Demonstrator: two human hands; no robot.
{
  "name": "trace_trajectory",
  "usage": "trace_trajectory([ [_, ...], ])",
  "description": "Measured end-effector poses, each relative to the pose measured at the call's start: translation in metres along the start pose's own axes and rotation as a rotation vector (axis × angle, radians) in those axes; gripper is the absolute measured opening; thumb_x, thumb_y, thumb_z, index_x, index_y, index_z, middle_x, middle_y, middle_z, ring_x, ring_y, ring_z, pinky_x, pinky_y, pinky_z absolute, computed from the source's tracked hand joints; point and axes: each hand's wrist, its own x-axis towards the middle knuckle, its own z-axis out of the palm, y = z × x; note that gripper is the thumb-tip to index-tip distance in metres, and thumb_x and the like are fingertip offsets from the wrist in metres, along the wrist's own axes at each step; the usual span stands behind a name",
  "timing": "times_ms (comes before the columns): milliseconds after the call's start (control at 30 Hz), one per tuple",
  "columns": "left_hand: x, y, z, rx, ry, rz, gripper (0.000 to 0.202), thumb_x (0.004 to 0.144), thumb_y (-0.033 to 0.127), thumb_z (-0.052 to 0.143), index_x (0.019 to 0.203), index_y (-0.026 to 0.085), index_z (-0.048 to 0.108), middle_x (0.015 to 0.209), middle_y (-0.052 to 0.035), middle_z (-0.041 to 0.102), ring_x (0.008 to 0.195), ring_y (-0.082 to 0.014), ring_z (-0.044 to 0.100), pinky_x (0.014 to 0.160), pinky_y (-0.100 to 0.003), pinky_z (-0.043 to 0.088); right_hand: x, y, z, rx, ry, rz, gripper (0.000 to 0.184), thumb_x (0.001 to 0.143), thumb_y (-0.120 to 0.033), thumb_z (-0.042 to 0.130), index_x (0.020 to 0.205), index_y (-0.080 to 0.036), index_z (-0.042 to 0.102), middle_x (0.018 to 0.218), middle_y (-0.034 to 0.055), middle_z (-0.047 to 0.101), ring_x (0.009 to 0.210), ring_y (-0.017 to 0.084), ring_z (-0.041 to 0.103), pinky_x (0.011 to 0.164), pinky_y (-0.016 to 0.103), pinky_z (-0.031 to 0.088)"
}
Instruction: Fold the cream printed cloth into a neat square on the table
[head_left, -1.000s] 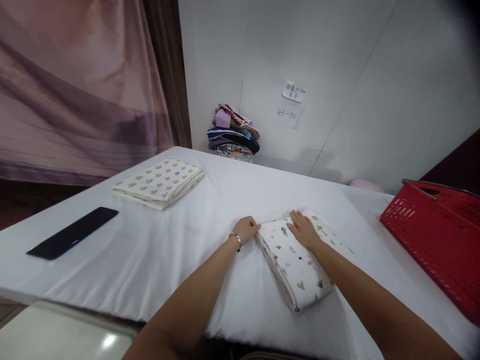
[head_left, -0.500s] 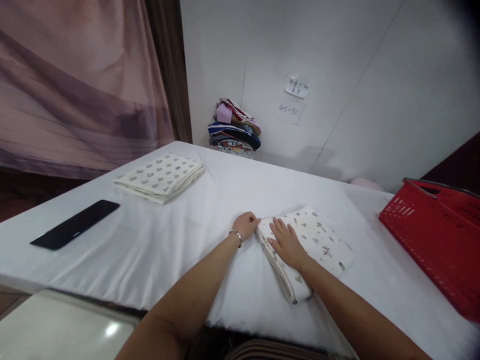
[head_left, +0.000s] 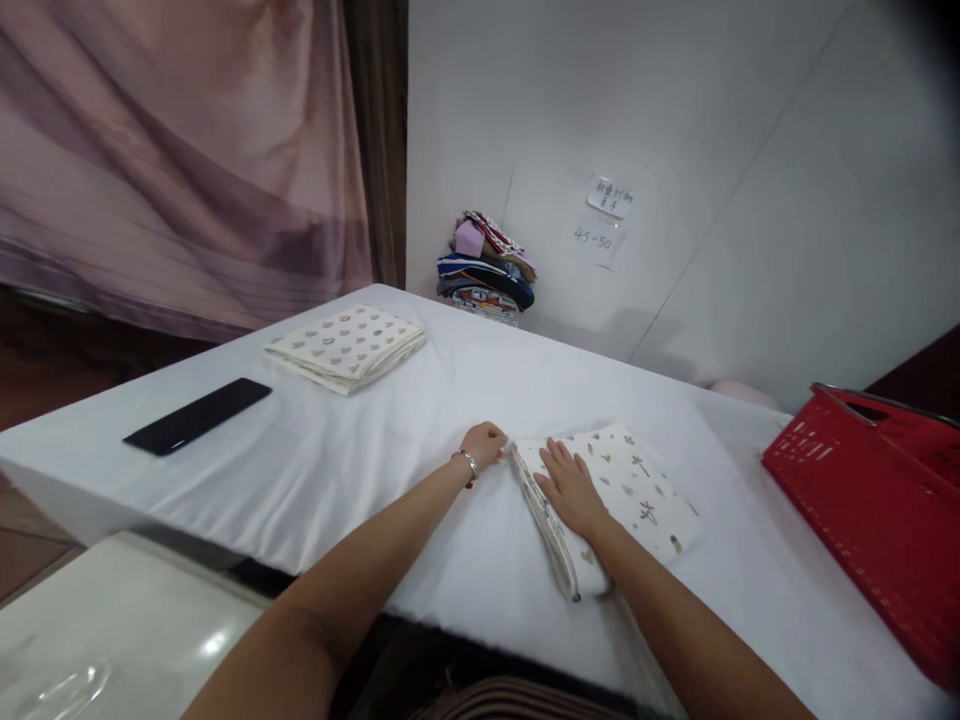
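Note:
A folded white cloth [head_left: 637, 490] printed with small plants and palm trees lies at the middle right of the white-covered table. My right hand [head_left: 571, 488] rests flat on its top near the left edge, fingers stretched out. Just left of the cloth's far left corner is my left hand [head_left: 484, 445], with a bracelet at the wrist. Its fingers are curled together in a pinch; whether anything thin is between them I cannot make out. The layered folds of the cloth show along its left side.
Another folded cloth [head_left: 352, 345], with grey shapes on white, lies at the back left of the table [head_left: 360, 450]. Nearer me is a flat black panel [head_left: 199, 415]. A red plastic basket [head_left: 870, 520] stands at the right. Folded fabrics [head_left: 487, 270] are stacked beyond the far edge.
My left hand has drawn slightly left, off the cloth's corner. My right hand stays flat on the cloth. The whole view has shifted a little.

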Motion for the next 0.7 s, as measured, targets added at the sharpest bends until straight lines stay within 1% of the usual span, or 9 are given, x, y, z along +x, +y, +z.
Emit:
trace_trajectory([
  [67, -0.014, -0.002, 0.002, -0.044, -0.010, -0.066, 0.008, 0.073, 0.018, 0.056, 0.079, 0.014, 0.052, 0.072, -0.0019, 0.062, 0.055, -0.0099, 0.060, 0.050, -0.020, 0.047, 0.001, 0.000, -0.001, 0.018, -0.003, 0.009, 0.056, 0.090, -0.050, 0.022, 0.136, -0.020, 0.032, 0.146, 0.0055, 0.018, 0.135, 0.020, 0.010, 0.107, 0.045, 0.012],
  [167, -0.036, -0.007, 0.011, -0.112, -0.059, -0.159, 0.012, 0.076, 0.016, 0.054, 0.087, 0.013, 0.051, 0.070, -0.0024, 0.063, 0.052, -0.0107, 0.061, 0.052, -0.022, 0.050, 0.002, -0.001, -0.003, 0.096, -0.003, 0.028, 0.052, 0.090, -0.047, 0.026, 0.133, -0.021, 0.036, 0.145, 0.0060, 0.021, 0.134, 0.020, 0.012, 0.106, 0.045, 0.013],
  [233, -0.049, -0.009, 0.019, -0.154, -0.087, -0.196, 0.015, 0.078, 0.018, 0.053, 0.092, 0.013, 0.050, 0.070, -0.0029, 0.064, 0.053, -0.0108, 0.062, 0.054, -0.023, 0.051, -0.001, -0.003, -0.004, 0.166, 0.027, 0.051, 0.048, 0.090, -0.043, 0.029, 0.130, -0.021, 0.041, 0.144, 0.0069, 0.026, 0.134, 0.020, 0.015, 0.106, 0.046, 0.014],
  [333, -0.063, -0.010, 0.030, -0.206, -0.110, -0.221, 0.014, 0.081, 0.020, 0.050, 0.093, 0.013, 0.050, 0.074, -0.0035, 0.065, 0.054, -0.0100, 0.062, 0.056, -0.022, 0.052, -0.008, -0.007, -0.004, 0.254, 0.085, 0.065, 0.045, 0.089, -0.037, 0.031, 0.127, -0.019, 0.046, 0.141, 0.0079, 0.033, 0.133, 0.021, 0.020, 0.105, 0.046, 0.016],
  [433, -0.068, -0.010, 0.038, -0.272, -0.104, -0.236, 0.011, 0.083, 0.020, 0.048, 0.091, 0.014, 0.051, 0.076, -0.0027, 0.065, 0.053, -0.0086, 0.061, 0.056, -0.022, 0.052, -0.017, -0.011, -0.002, 0.319, 0.102, 0.027, 0.043, 0.088, -0.034, 0.033, 0.126, -0.019, 0.047, 0.138, 0.0076, 0.037, 0.131, 0.020, 0.024, 0.106, 0.045, 0.018],
  [500, -0.068, -0.010, 0.043, -0.288, -0.082, -0.230, 0.010, 0.083, 0.021, 0.049, 0.089, 0.014, 0.053, 0.075, -0.0015, 0.065, 0.052, -0.0082, 0.060, 0.055, -0.022, 0.051, -0.021, -0.013, -0.001, 0.356, 0.106, 0.000, 0.042, 0.087, -0.032, 0.035, 0.125, -0.020, 0.048, 0.136, 0.0066, 0.041, 0.130, 0.020, 0.028, 0.105, 0.044, 0.020],
  [567, -0.066, -0.010, 0.047, -0.269, -0.062, -0.215, 0.008, 0.082, 0.021, 0.050, 0.086, 0.015, 0.054, 0.072, -0.0005, 0.065, 0.050, -0.0083, 0.060, 0.054, -0.021, 0.050, -0.022, -0.016, 0.000, 0.390, 0.107, -0.013, 0.041, 0.087, -0.032, 0.035, 0.124, -0.022, 0.049, 0.135, 0.0061, 0.043, 0.128, 0.020, 0.031, 0.105, 0.044, 0.022],
  [700, -0.060, -0.010, 0.053, -0.231, -0.044, -0.195, 0.009, 0.082, 0.018, 0.047, 0.080, 0.014, 0.055, 0.064, 0.0005, 0.063, 0.048, -0.0092, 0.059, 0.051, -0.021, 0.049, -0.021, -0.020, 0.003, 0.418, 0.120, -0.012, 0.041, 0.087, -0.033, 0.035, 0.125, -0.022, 0.048, 0.134, 0.0064, 0.043, 0.128, 0.020, 0.032, 0.105, 0.044, 0.022],
])
